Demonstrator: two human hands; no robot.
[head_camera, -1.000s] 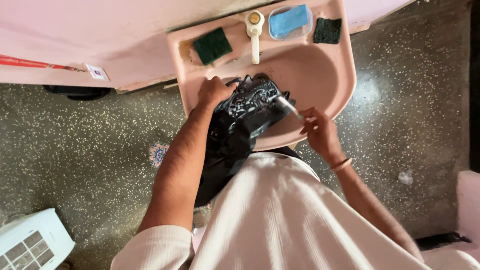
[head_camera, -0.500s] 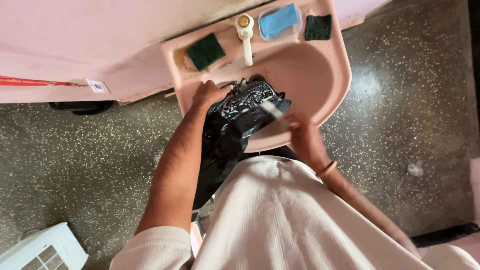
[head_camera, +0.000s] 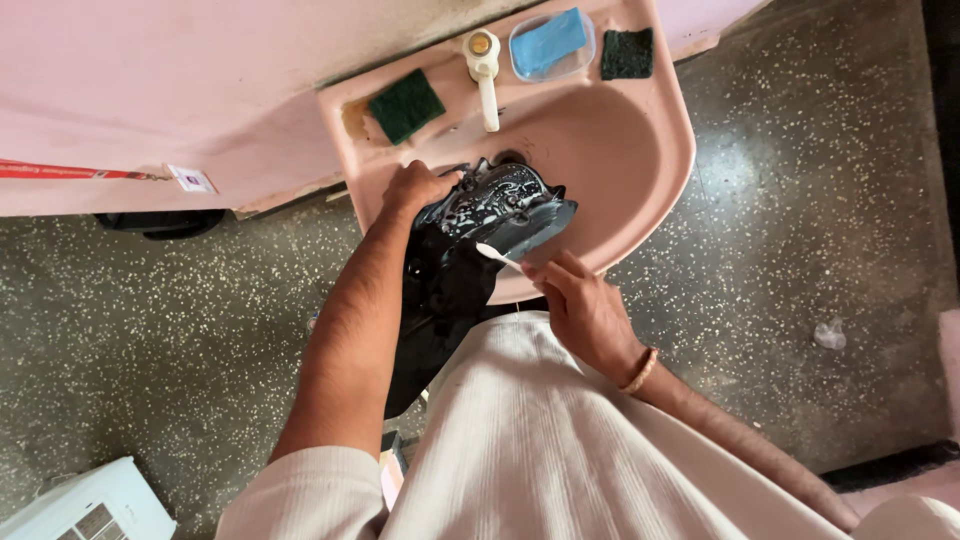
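Nearest the camera, the person's pale ribbed garment (head_camera: 560, 440) fills the lower middle of the view, and both forearms reach forward from it toward a pink washbasin (head_camera: 660, 170). The right hand (head_camera: 585, 305), with a bangle at the wrist, bends inward over the near rim of the basin; its fingers are pinched closed around the handle of a small white brush (head_camera: 497, 256), whose head lies on the black item. The left arm stretches out long and nearly straight, and the left hand (head_camera: 415, 187) curls closed over the far left end of a black, soapy, bulky item (head_camera: 490, 215), gripping it. That item rests across the basin's near left rim, its foamy upper part inside the bowl and its lower part hanging down outside, between the arms.

Beyond the hands, the right half of the bowl lies open. A white tap (head_camera: 484, 62) stands at the back ledge, its spout pointing into the bowl just beyond the item. On the ledge a green scouring pad (head_camera: 405, 104) lies left of the tap, a clear tub with a blue block (head_camera: 552, 44) right of it, and a dark pad (head_camera: 627, 53) at the far right corner. Speckled floor (head_camera: 800, 230) spreads on both sides, with a white appliance (head_camera: 90, 505) at the lower left corner.
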